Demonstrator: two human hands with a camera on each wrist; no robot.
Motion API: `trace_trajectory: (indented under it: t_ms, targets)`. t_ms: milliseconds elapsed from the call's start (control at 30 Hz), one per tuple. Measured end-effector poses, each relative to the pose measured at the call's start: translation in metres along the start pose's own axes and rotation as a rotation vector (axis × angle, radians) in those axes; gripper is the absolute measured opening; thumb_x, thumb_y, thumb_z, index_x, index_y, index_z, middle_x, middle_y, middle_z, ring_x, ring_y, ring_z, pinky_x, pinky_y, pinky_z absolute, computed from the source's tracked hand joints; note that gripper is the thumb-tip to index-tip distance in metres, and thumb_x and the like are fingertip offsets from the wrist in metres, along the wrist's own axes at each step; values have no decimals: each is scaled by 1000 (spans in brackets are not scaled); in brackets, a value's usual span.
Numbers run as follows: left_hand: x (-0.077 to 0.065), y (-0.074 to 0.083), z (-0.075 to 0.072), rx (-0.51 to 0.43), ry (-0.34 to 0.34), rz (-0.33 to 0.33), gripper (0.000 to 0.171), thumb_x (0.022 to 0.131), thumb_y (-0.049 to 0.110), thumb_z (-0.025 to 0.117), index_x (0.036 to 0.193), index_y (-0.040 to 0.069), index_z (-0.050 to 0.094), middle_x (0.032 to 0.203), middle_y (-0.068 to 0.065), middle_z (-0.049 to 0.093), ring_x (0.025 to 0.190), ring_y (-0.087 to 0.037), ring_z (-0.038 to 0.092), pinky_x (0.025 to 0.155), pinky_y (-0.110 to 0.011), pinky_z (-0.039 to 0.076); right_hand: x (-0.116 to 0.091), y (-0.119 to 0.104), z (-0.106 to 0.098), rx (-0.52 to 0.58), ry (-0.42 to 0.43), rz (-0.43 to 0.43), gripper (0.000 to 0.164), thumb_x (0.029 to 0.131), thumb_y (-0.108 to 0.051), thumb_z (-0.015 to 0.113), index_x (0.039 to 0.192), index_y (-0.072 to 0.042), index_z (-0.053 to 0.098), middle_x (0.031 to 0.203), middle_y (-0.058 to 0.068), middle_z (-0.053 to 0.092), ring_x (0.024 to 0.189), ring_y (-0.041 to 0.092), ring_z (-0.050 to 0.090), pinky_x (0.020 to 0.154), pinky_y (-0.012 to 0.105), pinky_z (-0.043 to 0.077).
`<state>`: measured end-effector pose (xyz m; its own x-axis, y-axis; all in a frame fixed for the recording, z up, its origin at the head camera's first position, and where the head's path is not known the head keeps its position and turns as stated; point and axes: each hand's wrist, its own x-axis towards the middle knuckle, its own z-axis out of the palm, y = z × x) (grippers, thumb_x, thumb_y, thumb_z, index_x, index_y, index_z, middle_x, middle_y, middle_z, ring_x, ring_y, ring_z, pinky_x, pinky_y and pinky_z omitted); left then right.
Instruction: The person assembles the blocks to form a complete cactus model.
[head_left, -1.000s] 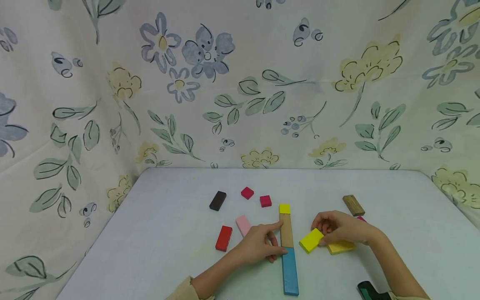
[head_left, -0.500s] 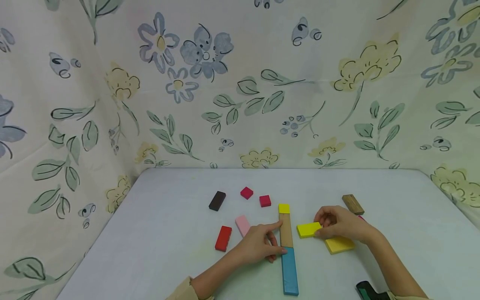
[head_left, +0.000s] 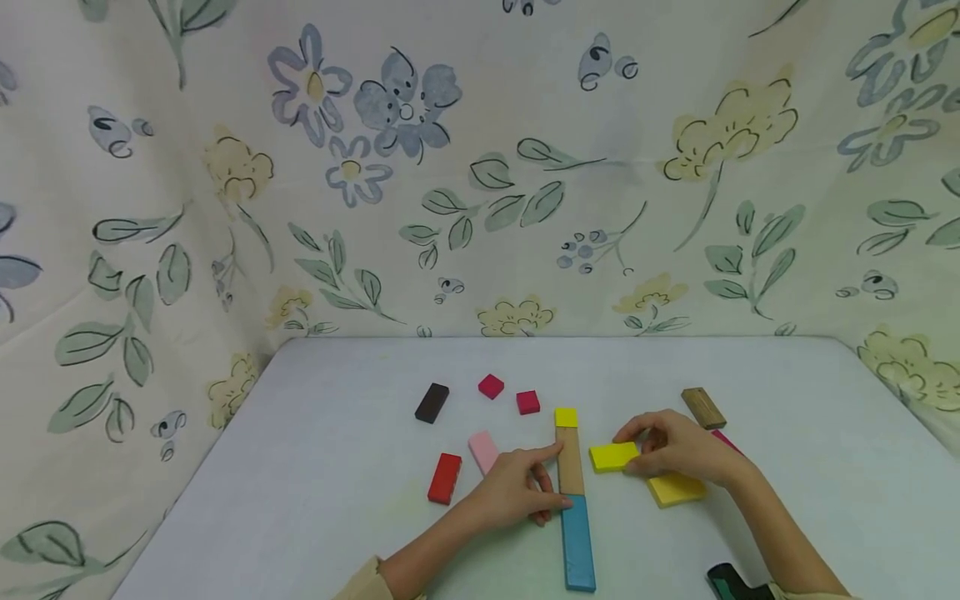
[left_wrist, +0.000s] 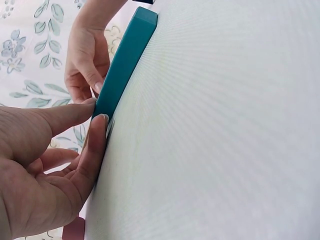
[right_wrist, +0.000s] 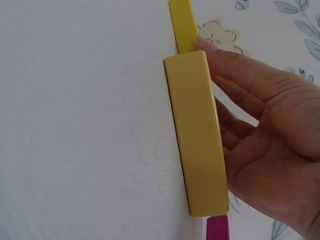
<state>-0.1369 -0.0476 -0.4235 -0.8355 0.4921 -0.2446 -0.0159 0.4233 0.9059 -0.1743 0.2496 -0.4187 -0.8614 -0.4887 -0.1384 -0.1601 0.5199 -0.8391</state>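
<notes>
Pinching with the right hand (head_left: pixel 675 450), thumb and fingertips round one end of a bright yellow rectangular block (head_left: pixel 611 457), right of and just beyond a long blue rectangular bar (head_left: pixel 578 546). Got the left hand (head_left: pixel 517 485) gripping nothing, with straight thumb at that bar's far end and index finger stretched to a flat tan wooden block (head_left: pixel 572 477) butted against it, then a small yellow square block (head_left: pixel 566 417) beyond. Can also spot a chunky mustard-yellow rectangular block (head_left: pixel 678 492) right of the bar, plus a glossy red rectangular block (head_left: pixel 445 479) left of it.
</notes>
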Motion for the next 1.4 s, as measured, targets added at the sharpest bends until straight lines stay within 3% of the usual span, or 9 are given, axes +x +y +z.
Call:
trace_trajectory:
  t_ms: [133, 400, 633, 1400]
  targets:
    - [0, 0, -1, 0, -2, 5, 75, 92, 13, 83, 159, 14, 49, 81, -1, 63, 58, -13, 63, 57, -14, 46, 3, -4, 2, -40, 41, 22, 33, 89, -19, 85, 117, -4, 75, 96, 4, 67, 78, 17, 56, 68, 22, 47]
    - [0, 1, -2, 6, -5, 18, 75, 92, 14, 83, 159, 11, 48, 81, -1, 63, 57, -11, 62, 57, -13, 45, 6, -7, 9, -57, 116, 38, 34, 89, -14, 85, 119, -2, 75, 115, 10, 72, 85, 21, 57, 71, 20, 52]
    - [-1, 2, -2, 13, -6, 19, 75, 93, 14, 83, 159, 11, 48, 81, -1, 63, 57, -11, 62, 57, -13, 44, 9, -8, 13, -60, 153, 53, 36, 88, -12, 85, 120, 0, 74, 115, 12, 72, 87, 22, 57, 70, 21, 53]
    - [-1, 0, -1, 12, -1, 18, 75, 93, 14, 83, 159, 11, 48, 82, -1, 63, 58, -11, 64, 57, -13, 44, 12, -9, 19, -58, 168, 45, 38, 88, -13, 85, 122, 0, 73, 118, 15, 71, 89, 21, 59, 70, 22, 56]
